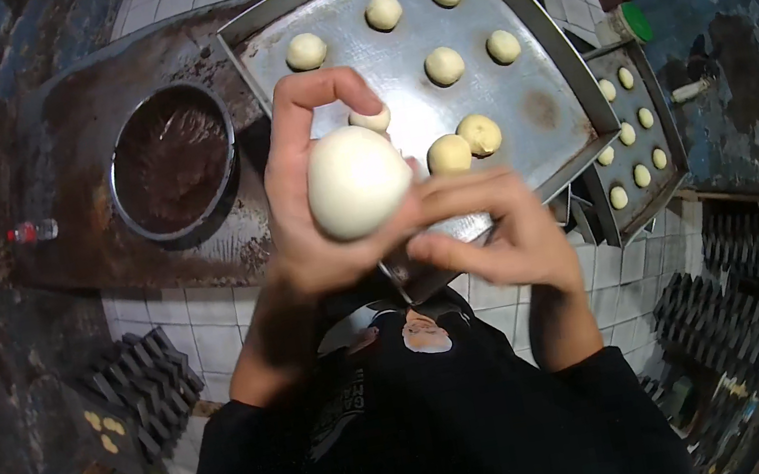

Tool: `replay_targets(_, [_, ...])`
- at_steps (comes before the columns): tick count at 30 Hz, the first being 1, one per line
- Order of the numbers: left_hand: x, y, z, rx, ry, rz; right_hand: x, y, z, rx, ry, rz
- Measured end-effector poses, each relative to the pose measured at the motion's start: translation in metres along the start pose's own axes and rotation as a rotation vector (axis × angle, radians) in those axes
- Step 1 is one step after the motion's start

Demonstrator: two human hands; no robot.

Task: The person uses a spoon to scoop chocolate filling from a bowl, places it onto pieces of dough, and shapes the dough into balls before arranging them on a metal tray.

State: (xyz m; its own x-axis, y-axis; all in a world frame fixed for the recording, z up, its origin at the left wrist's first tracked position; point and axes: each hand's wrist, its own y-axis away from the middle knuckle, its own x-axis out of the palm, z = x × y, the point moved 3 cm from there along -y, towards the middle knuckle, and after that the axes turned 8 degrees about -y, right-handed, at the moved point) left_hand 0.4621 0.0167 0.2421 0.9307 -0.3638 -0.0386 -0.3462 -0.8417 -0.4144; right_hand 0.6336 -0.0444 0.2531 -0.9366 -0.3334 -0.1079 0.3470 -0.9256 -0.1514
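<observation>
A smooth, pale dough ball [358, 183] rests in my left hand [308, 265], its fingers curled around the far side and the palm beneath. My right hand [517, 238] is just to the right of the ball, thumb apart from the other fingers. Motion blurs those fingertips, and I cannot tell whether they touch the dough. Behind both hands is a large metal tray [539, 107] with several smaller dough balls spread over it. Two yellower balls, one at the tray's near side [480, 134] and its neighbour [448, 155], sit side by side. Another ball [371, 120] shows partly behind my left hand.
A round metal bowl [122, 186] with a dark inside stands on the worn table to the left, near a small clear bottle [33, 232] with a red cap. To the right, a second tray [634, 212] carries several dough balls. A green-lidded container [634, 22] stands beyond it.
</observation>
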Motion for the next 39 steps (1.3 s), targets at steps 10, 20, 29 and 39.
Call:
replay_targets(10, [0.03, 0.057, 0.073, -0.212, -0.219, 0.111, -0.004, -0.011, -0.016, 0.108, 0.359, 0.034])
replay_targets(20, [-0.024, 0.084, 0.049, -0.217, -0.453, -0.002, 0.002, 0.005, -0.114, 0.025, 0.933, 0.565])
replay_targets(29, [-0.023, 0.072, 0.039, -0.105, -0.259, -0.211, 0.013, -0.003, -0.128, -0.044, 1.044, 0.595])
replay_targets(39, [0.045, 0.039, 0.07, -0.179, -0.267, 0.426, -0.1, -0.008, -0.078, 0.329, 1.108, 0.415])
